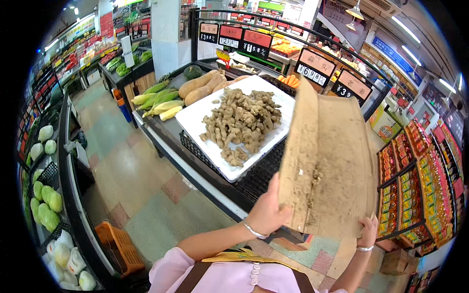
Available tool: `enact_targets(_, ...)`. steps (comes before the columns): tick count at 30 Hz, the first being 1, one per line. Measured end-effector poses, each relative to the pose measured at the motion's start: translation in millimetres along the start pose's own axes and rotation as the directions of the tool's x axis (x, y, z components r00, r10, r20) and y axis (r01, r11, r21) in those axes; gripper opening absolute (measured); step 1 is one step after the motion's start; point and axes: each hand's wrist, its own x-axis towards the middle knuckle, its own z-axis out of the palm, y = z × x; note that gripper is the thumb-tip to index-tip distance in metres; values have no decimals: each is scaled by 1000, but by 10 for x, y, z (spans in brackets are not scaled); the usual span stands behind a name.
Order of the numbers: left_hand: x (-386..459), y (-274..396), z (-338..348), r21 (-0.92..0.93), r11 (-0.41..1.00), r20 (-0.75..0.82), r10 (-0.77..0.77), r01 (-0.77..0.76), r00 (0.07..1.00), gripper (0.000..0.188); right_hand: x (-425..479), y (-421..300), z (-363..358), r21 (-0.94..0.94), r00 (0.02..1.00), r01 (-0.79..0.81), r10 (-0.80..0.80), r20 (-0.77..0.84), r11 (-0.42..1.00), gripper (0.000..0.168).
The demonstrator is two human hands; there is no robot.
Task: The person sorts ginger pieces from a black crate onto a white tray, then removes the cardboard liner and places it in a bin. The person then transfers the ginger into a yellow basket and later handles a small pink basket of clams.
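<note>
A sheet of brown corrugated cardboard (pixel 337 164), creased lengthwise and smeared with dirt, is held up between both hands. My left hand (pixel 269 208) grips its lower left edge, with the thumb on the near face. At the lower right corner, my right hand (pixel 367 229) pinches the board. Left of the cardboard, a heap of ginger root (pixel 243 122) lies in a white foam tray (pixel 194 115). Beneath that tray is a black plastic crate (pixel 199 148), on the dark display stand. The cardboard hides the stand's right end.
Ears of corn (pixel 161 100), butternut-type squash (pixel 203 86) and a dark green pumpkin (pixel 192 72) sit behind the tray. A black rail (pixel 285 23) carries price signs. Packaged goods fill a shelf rack (pixel 414 186) at right. An orange basket (pixel 119 249) stands on the floor at left.
</note>
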Motion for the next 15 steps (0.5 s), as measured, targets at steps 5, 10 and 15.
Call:
enact_targets(5,-274,-40,-759,-2,987,-144,159,-161,977,69,-358,-329,1108,174,991,-32,9,132,984,32)
enact_targets(10,-638,12,-1429,85,991,-233,125,-107,964,67,-537,-293,1760,219,932,-58,-26,360,974,41)
enact_targets(15,-982,77,-1942,40,997,-392,69,-59,917,70,-714,-193,2442,83,857,169,-188,479,982,35)
